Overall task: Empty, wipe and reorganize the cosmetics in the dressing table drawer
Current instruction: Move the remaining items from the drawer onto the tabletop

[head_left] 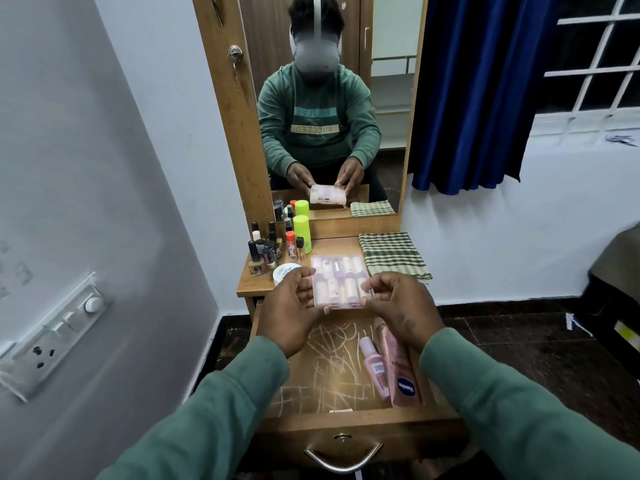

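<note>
Head view looks down on a wooden dressing table point(339, 244) whose wooden drawer point(346, 426) stands open below. Taking bearings from the translucent pink plastic case point(337, 282) held mid-scene, one folded green-and-white checked cloth point(393, 256) lies at 1 o'clock on the tabletop. A crowd of small dark-capped nail polish bottles point(265, 249) stands at 10 o'clock, too overlapped for me to count. Among them are one tall neon-green capped container point(302, 230), one orange-capped tube point(291, 241) and one round white jar point(285, 271), partly hidden by the left hand point(294, 313).

A tall mirror point(391, 98) rises at 12 o'clock, a dark blue curtain point(478, 91) hangs at 2 o'clock, and a white switchboard point(55, 334) sits on the wall at 8 o'clock.

Two things lie side by side in the drawer at 5 o'clock: one slim pink spray bottle point(374, 367) and one larger pink Vaseline lotion bottle point(401, 375), its far end covered by the right wrist. Pale scribbles mark the drawer floor. One curved metal handle point(343, 455) sits on its front.

The case is flat and rectangular, with two rows of small white-and-pink bottles showing through it. It hangs in the air over the tabletop's front edge. The left hand grips its left edge, thumb on top, fingers beneath. The right hand point(401, 306) pinches its lower right corner.
</note>
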